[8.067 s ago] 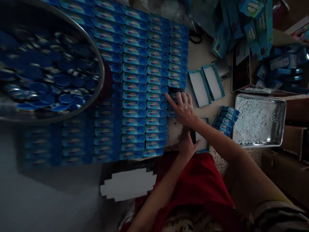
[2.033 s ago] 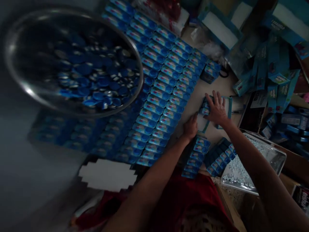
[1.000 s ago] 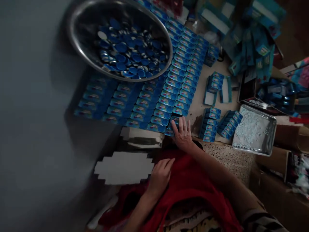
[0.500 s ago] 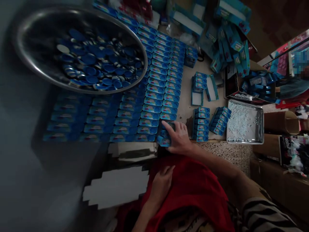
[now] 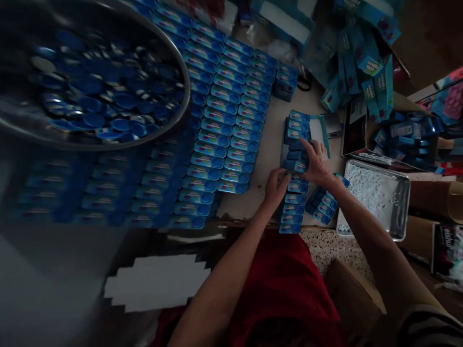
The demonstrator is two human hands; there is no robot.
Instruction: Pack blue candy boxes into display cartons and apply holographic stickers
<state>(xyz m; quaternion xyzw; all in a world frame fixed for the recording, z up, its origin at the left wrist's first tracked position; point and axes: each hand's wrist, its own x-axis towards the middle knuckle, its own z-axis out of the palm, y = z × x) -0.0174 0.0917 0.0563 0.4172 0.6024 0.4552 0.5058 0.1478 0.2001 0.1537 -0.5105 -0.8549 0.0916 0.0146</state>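
Right hand (image 5: 314,161) grips a short run of printed blue packs (image 5: 294,155) just to its left, long axes crosswise. Left hand (image 5: 277,189) close by; can't tell its grip.

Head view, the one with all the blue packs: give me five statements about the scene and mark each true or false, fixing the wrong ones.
1. The right hand is at a line of small blue packs near the table's edge. True.
2. The left hand is inside the large round bowl. False: the left hand is beside that line, well apart from the large round bowl.
3. The rectangular metal tray holds small pale pellets. True.
4. The large round bowl is full of red pieces. False: it holds blue round pieces.
5. An open carton beyond the tray holds blue packages. True.
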